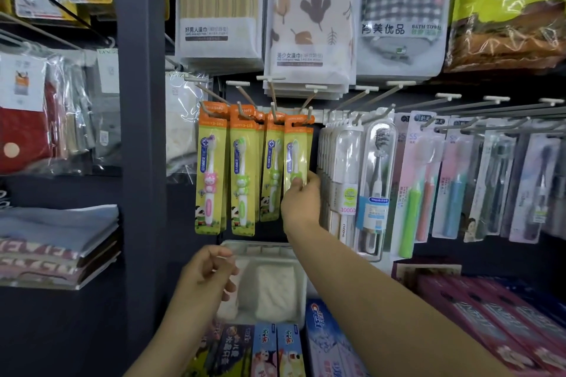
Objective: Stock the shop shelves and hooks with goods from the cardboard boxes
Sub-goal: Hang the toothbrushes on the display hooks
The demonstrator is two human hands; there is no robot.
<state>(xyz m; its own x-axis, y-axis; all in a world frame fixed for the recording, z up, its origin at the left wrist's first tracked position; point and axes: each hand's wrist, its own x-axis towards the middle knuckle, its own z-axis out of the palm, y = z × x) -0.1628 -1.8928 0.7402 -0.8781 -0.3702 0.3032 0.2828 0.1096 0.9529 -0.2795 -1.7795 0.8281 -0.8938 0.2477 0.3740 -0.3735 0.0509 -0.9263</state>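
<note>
Children's toothbrush packs with orange tops hang in a row on the wall hooks. My right hand (301, 203) reaches up and pinches the lower part of the rightmost pack, a green toothbrush pack (295, 153), which hangs on its hook (307, 112). Left of it hang another green pack (271, 168), a green pack (243, 174) and a pink pack (211, 168). My left hand (206, 277) hovers lower down in front of a white tray (263, 249), with its fingers loosely curled and nothing in it.
Adult toothbrushes in clear cases (376, 180) and coloured packs (425, 180) hang to the right. Bagged towels (309, 18) hang above. Toothpaste boxes (496, 321) lie below right, folded clothes (58, 242) on the left shelf. A dark post (137, 131) divides the displays.
</note>
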